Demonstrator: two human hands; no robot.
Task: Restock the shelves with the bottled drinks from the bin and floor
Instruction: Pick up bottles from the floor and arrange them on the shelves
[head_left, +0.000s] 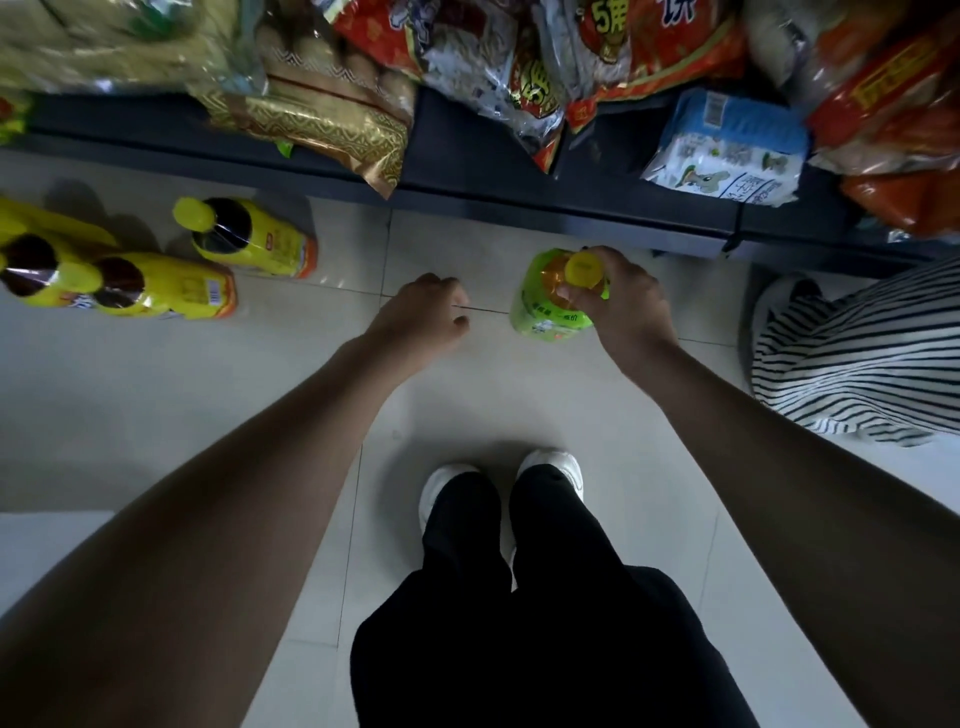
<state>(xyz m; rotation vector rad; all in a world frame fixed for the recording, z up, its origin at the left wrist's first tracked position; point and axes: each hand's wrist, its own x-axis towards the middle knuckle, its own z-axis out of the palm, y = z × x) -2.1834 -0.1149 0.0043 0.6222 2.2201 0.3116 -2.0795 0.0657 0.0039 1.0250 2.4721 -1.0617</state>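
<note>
The right hand (623, 304) grasps the yellow cap of a green-labelled plastic drink bottle (543, 319) standing on the pale tiled floor (156, 395), near the dark shelf base's front edge (467, 174); the left hand (423, 312), just beside it, is clenched on nothing; three yellow-labelled bottles of dark drink (260, 247) stand well apart by the floor's left edge; crinkled snack bags (322, 111) overhang the shelf; striped black-and-white cloth (857, 358) crowds the right.

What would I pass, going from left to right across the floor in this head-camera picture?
Two yellow-labelled bottles side by side → a third yellow-labelled bottle → the left hand, holding nothing → the green-labelled bottle, gripped at its cap by the right hand → striped fabric.
</note>
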